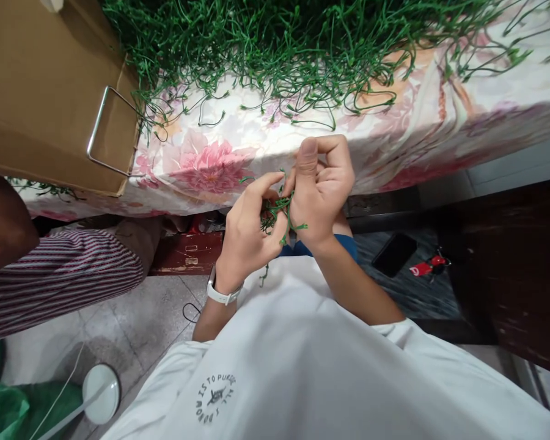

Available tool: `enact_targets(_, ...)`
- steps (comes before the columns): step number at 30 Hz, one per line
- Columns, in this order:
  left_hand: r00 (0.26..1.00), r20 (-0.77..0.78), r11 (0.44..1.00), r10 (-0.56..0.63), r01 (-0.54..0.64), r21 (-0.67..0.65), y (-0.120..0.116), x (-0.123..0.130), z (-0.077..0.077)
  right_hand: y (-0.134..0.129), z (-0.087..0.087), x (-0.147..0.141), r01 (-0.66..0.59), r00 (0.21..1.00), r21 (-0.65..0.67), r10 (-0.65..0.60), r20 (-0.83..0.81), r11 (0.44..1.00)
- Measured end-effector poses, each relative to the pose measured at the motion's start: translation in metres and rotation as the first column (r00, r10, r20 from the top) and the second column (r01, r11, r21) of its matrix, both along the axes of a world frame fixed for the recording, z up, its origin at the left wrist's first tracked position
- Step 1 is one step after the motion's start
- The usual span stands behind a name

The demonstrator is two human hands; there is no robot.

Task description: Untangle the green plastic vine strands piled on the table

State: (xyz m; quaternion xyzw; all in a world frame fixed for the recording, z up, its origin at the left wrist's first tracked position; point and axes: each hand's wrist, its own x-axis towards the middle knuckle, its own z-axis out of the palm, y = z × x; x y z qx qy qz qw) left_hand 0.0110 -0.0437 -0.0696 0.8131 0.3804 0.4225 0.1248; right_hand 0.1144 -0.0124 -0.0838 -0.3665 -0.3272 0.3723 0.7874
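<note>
My left hand (pixel 247 229), with a pale watch strap at its wrist, curls around a small bunch of thin green artificial plant stems (pixel 282 205). Against it, my right hand (pixel 323 189) is closed, thumb pressed on the bent forefinger. Some stems run from the bunch to the right hand's lower fingers and palm; what lies under its thumb is hidden. Both hands are in front of the table's near edge, above my lap. Beyond them a large heap of the same green stems (pixel 275 43) covers the flowered tablecloth (pixel 211 162).
A cardboard box (pixel 50 91) with a metal wire handle (pixel 101 128) stands at the left. Beside me sits a person in striped clothing (pixel 73 269). To the right lie a black phone (pixel 395 254) and a red key holder (pixel 424 267). A white round base (pixel 101 394) stands on the floor.
</note>
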Motion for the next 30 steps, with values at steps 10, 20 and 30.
enact_targets(10, 0.988, -0.155, 0.999, -0.012, 0.019, 0.046, 0.002, -0.004, 0.009, -0.003, -0.007, 0.018, -0.183, 0.980, -0.136, 0.191, 0.052, 0.974)
enact_targets(20, 0.962, 0.213, 0.965, -0.168, 0.205, -0.166, 0.000, -0.016, 0.020, -0.009, 0.019, 0.037, -0.603, 0.750, -0.083, 0.528, -0.399, 0.794)
enact_targets(30, 0.671, 0.705, 0.753, 0.230, 0.335, -0.566, 0.007, -0.055, 0.020, 0.023, 0.030, 0.102, -0.588, 0.808, -0.258, 0.540, -0.237, 0.766)
